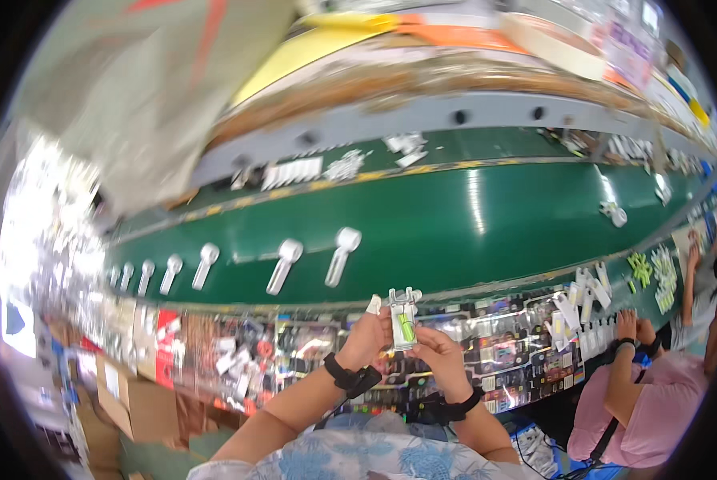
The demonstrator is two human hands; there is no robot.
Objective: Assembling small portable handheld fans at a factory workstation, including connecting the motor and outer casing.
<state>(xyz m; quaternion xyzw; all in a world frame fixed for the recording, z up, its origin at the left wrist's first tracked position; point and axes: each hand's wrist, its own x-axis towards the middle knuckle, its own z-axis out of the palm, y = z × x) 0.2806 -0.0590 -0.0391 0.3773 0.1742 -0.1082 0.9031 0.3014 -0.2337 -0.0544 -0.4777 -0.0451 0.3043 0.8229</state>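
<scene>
Over the near edge of the green belt, a small white plastic housing (404,303) with a bright green insert (407,327) is held between my two hands. My left hand (363,339) grips its left side, and something white covers one of its fingertips. At the lower right of the housing, my right hand (441,359) has its fingers closed on the edge. The insert lies lengthwise in the housing's recess; its exact kind is too small to tell.
Several white handled pieces with round heads (345,240) lie along the green conveyor belt (422,216). The worktop (502,352) before me has a busy printed surface. White parts (584,300) and green parts (640,270) lie near a co-worker in pink (654,400) at right. A cardboard box (138,400) stands left.
</scene>
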